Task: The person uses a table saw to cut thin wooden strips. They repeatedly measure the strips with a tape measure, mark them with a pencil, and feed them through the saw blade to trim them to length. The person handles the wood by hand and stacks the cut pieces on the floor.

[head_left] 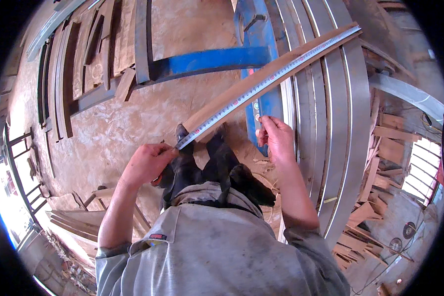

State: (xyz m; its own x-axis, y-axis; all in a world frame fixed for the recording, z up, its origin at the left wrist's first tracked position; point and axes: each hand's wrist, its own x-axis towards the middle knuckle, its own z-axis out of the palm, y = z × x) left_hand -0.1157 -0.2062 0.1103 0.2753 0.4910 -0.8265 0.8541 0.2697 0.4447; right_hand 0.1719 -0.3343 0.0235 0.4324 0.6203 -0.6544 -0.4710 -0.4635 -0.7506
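Note:
A long brown wooden board slants from near my feet up to the right, its far end resting across grey metal rails. Along its length lies a white tape measure blade. My left hand is closed at the near end of the blade, fingers pinching it by the board's lower end. Under that hand a small orange and dark edge shows, mostly hidden. My right hand is held apart from the board, to its right, beside the blue machine frame. Its fingers are curled together; whatever they may hold cannot be made out.
Long grey metal rails run along my right side. A blue crossbar joins the blue machine frame ahead. Wooden strips lie at the far left, and wood offcuts are heaped beyond the rails.

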